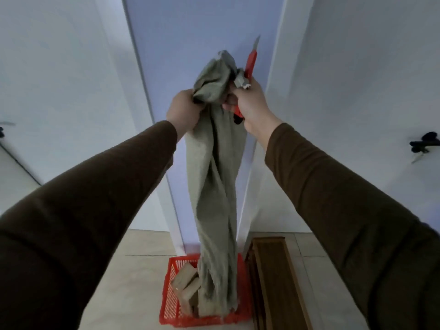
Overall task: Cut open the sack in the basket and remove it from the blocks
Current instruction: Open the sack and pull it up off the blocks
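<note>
Head view looks down past two raised arms in brown sleeves toward a red basket [171, 303] on the tiled floor. Left hand [184, 110] grips a bunched fold of the grey-green sack [214, 186] up high, fingers curled tight into the cloth. Right hand [250, 101] holds the far side of the same bunch and also clutches a red utility knife [251, 63], whose blade points up and away from the person (the blade looks extended, though its tip blurs against the wall). A scrap of grey tape or torn material [240, 82] sits at the top of the right hand.

The sack hangs long and limp, stretched from the hands down into the basket, where its lower end rests against the right part of the inside. Several tan wooden blocks [187, 287] lie bare in the left part of the basket, touching the sack's bottom edge.

Judging from this, the cutting is done: the sack looks slack and emptied, and blocks are already out of it. What remains is lifting the cloth's tail clear of the basket and setting it aside; whether any block is caught inside the lower folds cannot be told. A dark wooden tray-like piece [273, 277] lies just right of the basket.
</note>
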Available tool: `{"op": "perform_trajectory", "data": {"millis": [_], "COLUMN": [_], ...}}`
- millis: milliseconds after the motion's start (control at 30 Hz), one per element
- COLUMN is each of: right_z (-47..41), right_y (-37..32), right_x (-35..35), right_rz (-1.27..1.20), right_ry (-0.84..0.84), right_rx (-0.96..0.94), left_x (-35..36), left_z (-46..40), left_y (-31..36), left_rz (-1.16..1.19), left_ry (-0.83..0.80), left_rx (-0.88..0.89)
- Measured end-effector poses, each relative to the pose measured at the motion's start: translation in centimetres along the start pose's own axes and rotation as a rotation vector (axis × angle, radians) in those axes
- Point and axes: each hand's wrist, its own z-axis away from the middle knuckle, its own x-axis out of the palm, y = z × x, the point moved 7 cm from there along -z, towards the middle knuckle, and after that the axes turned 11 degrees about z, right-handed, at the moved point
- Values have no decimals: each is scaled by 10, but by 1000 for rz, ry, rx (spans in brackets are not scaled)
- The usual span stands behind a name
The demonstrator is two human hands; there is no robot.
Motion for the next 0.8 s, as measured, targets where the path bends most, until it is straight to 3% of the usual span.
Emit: {"op": "perform_trajectory", "data": {"millis": [67, 133, 200, 300, 367, 500, 600, 667, 767, 800], "right_z": [7, 11, 17, 32, 41, 40, 34, 32, 33, 34], "right_y": [7, -2, -1, 40, 69, 104, 114, 118, 120, 121], "right_x": [-3, -3, 10, 27, 29, 18, 3, -4, 1, 7], "right_rz": [147, 285, 434, 676, 634, 545, 523, 422, 194, 94], "right_ry": [-45, -31, -62, -174, -140, 102, 185, 222, 208, 176], "right_rx": [-47, -218, -345, -271, -228, -117, -57, -18, 76, 121], "left_x": [-7, -20, -22, 1, 19, 25, 31, 48, 96, 107], "left_z": [10, 4, -5, -1, 12, 32, 65, 100, 181, 204], "left_y": [-15, -6, 1, -9, -10, -16, -46, -96, -177, -197], "left_rz": [21, 156, 255, 596, 815, 495, 405, 342, 259, 226], "left_ry": [37, 169, 204, 118, 33, 59, -18, -165, -537, -564], "left_rx": [-14, 1, -6, -154, -235, -115, -29, -157, -478, -566]}}
